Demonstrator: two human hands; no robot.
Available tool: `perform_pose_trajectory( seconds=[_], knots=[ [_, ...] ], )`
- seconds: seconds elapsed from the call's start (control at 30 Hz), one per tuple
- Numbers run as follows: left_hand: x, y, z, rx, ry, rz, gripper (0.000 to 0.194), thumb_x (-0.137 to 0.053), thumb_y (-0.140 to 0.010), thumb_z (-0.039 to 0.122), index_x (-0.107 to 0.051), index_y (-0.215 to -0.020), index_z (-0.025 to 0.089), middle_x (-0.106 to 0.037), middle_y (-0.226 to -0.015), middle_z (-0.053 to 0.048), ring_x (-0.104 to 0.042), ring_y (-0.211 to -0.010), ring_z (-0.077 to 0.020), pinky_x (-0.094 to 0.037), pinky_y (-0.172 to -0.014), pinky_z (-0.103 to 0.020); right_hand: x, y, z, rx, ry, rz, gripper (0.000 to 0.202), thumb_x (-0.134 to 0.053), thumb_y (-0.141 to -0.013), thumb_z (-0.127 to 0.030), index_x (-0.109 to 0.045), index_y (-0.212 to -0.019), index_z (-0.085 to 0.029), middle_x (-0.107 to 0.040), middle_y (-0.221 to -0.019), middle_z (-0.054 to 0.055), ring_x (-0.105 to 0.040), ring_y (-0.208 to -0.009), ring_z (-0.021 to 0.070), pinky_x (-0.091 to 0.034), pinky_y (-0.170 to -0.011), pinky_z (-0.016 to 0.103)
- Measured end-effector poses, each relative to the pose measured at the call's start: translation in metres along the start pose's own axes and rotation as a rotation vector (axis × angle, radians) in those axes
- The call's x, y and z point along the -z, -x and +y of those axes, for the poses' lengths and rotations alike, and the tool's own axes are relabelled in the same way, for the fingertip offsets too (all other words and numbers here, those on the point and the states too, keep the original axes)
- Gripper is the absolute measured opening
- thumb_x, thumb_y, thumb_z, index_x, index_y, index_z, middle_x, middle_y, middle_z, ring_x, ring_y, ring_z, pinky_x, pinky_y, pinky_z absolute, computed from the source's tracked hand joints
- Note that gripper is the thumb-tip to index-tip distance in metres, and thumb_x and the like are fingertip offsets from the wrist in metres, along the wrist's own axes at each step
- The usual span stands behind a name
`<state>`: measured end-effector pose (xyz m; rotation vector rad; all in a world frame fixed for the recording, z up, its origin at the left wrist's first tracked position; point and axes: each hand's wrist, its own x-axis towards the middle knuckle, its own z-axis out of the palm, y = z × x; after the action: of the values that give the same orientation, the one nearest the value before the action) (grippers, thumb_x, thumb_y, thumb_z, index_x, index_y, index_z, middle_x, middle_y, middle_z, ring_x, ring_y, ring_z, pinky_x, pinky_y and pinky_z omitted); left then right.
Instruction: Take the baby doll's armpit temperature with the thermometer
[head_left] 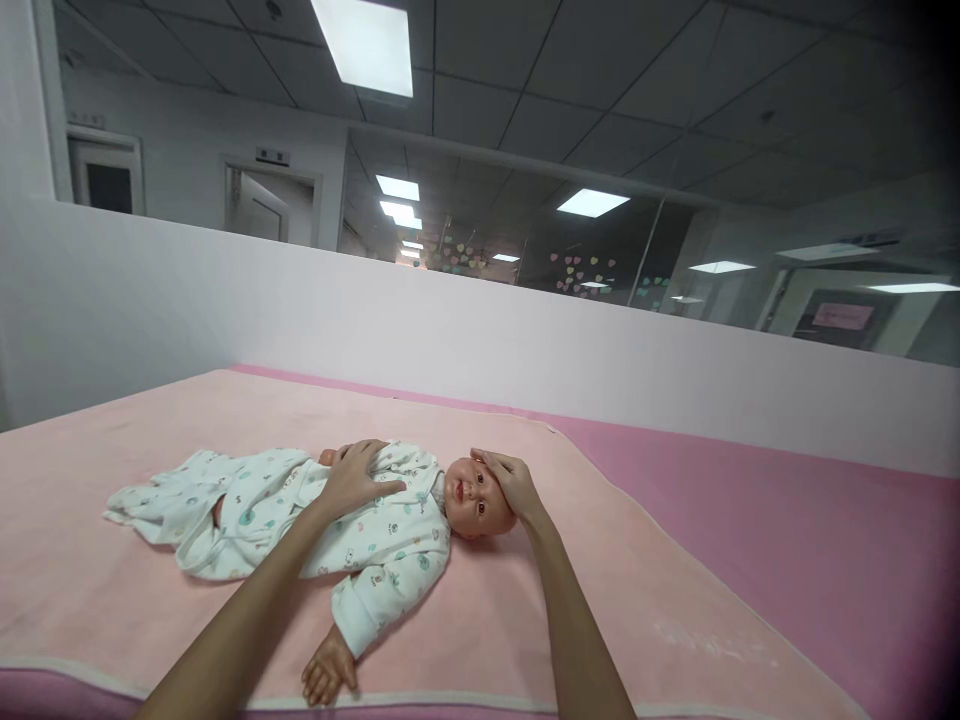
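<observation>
A baby doll (480, 505) lies on its back across a peach mat (600, 590), its head to the right and its legs to the left. It wears a white printed baby outfit (397, 545). My left hand (360, 480) rests on the doll's chest and belly, fingers stretched out and the thumb apart. Over the top and far side of the doll's head lies my right hand (510, 480), flat with its fingers extended; part of them is hidden along the head. One doll hand (330, 668) points toward the near edge of the mat.
The mat covers a pink padded surface (780, 500) that shows on the right and along the back. Behind it stands a low white wall (450, 330) with glass above. Doors and lit ceiling panels (367, 45) appear beyond.
</observation>
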<state>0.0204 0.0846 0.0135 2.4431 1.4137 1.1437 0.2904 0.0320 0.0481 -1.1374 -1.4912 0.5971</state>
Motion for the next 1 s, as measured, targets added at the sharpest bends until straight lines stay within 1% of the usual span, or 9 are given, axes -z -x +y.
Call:
perform_pose_trajectory(
  seconds=[0.23, 0.33, 0.4, 0.47, 0.57, 0.67, 0.77, 0.93, 1.0],
  knots=[
    [-0.003, -0.001, -0.003, -0.011, -0.005, 0.014, 0.058, -0.058, -0.063, 0.061, -0.050, -0.111, 0.028, -0.055, -0.116, -0.001, -0.045, -0.111, -0.0265, -0.028, -0.095, -0.041, 0.000, 0.002, -0.002, 0.011, 0.053, -0.023, 0.037, -0.055, -0.076, -0.047, -0.072, -0.080, -0.015, -0.070, -0.092, 0.007, -0.061, -0.096, 0.0239, -0.044, -0.087, 0.035],
    [-0.003, 0.000, -0.003, -0.019, -0.009, 0.017, 0.057, -0.057, -0.065, 0.061, -0.050, -0.111, 0.028, -0.055, -0.116, -0.001, -0.045, -0.111, -0.0260, -0.028, -0.095, -0.040, 0.000, 0.001, -0.002, 0.013, 0.068, -0.036, 0.037, -0.054, -0.076, -0.047, -0.072, -0.079, -0.015, -0.069, -0.093, 0.007, -0.060, -0.097, 0.0247, -0.044, -0.088, 0.036],
    [-0.002, 0.000, -0.003, -0.026, -0.011, 0.022, 0.057, -0.056, -0.066, 0.062, -0.050, -0.112, 0.028, -0.055, -0.116, -0.002, -0.045, -0.111, -0.0258, -0.028, -0.095, -0.040, 0.001, 0.000, 0.000, 0.027, 0.071, -0.022, 0.034, -0.055, -0.076, -0.045, -0.071, -0.086, -0.017, -0.067, -0.101, 0.007, -0.058, -0.102, 0.0237, -0.043, -0.091, 0.036],
    [-0.003, 0.001, -0.003, -0.028, -0.011, 0.025, 0.057, -0.056, -0.066, 0.062, -0.050, -0.112, 0.028, -0.055, -0.117, -0.002, -0.045, -0.111, -0.0255, -0.028, -0.094, -0.039, 0.001, -0.001, 0.001, 0.050, 0.070, 0.008, 0.032, -0.056, -0.076, -0.041, -0.067, -0.099, -0.021, -0.061, -0.114, 0.005, -0.055, -0.106, 0.0208, -0.042, -0.093, 0.035],
    [-0.003, 0.001, -0.003, -0.024, -0.011, 0.030, 0.056, -0.056, -0.067, 0.061, -0.050, -0.112, 0.028, -0.055, -0.116, -0.001, -0.045, -0.111, -0.0252, -0.027, -0.095, -0.039, 0.001, -0.002, 0.003, 0.077, 0.075, 0.032, 0.036, -0.056, -0.076, -0.037, -0.060, -0.110, -0.026, -0.054, -0.124, 0.003, -0.055, -0.106, 0.0172, -0.042, -0.094, 0.034],
    [-0.004, 0.000, -0.004, -0.016, -0.014, 0.033, 0.056, -0.057, -0.066, 0.061, -0.050, -0.111, 0.028, -0.055, -0.116, -0.001, -0.045, -0.111, -0.0254, -0.027, -0.095, -0.040, 0.001, -0.002, 0.004, 0.074, 0.102, -0.009, 0.030, -0.056, -0.076, -0.040, -0.066, -0.098, -0.023, -0.063, -0.111, 0.005, -0.057, -0.103, 0.0198, -0.043, -0.092, 0.035],
    [-0.004, 0.000, -0.004, -0.010, -0.015, 0.029, 0.057, -0.057, -0.065, 0.061, -0.050, -0.111, 0.028, -0.055, -0.116, -0.001, -0.044, -0.111, -0.0257, -0.027, -0.095, -0.040, 0.001, -0.002, 0.004, 0.045, 0.121, -0.057, 0.032, -0.055, -0.076, -0.045, -0.070, -0.085, -0.018, -0.069, -0.096, 0.006, -0.060, -0.098, 0.0241, -0.046, -0.088, 0.037],
    [-0.003, 0.000, -0.003, -0.011, -0.008, 0.029, 0.057, -0.057, -0.066, 0.062, -0.050, -0.111, 0.028, -0.055, -0.117, -0.001, -0.045, -0.111, -0.0258, -0.027, -0.095, -0.040, 0.002, -0.004, 0.008, 0.064, 0.058, -0.007, 0.040, -0.059, -0.075, -0.038, -0.060, -0.111, -0.022, -0.062, -0.114, 0.006, -0.056, -0.106, 0.0201, -0.043, -0.094, 0.036],
    [-0.003, 0.000, -0.003, -0.013, -0.007, 0.028, 0.058, -0.056, -0.066, 0.062, -0.050, -0.112, 0.028, -0.055, -0.117, -0.002, -0.045, -0.111, -0.0260, -0.027, -0.095, -0.040, 0.002, -0.004, 0.009, 0.078, 0.066, 0.002, 0.042, -0.058, -0.075, -0.036, -0.057, -0.115, -0.024, -0.059, -0.117, 0.005, -0.055, -0.107, 0.0190, -0.042, -0.094, 0.035]
  ],
)
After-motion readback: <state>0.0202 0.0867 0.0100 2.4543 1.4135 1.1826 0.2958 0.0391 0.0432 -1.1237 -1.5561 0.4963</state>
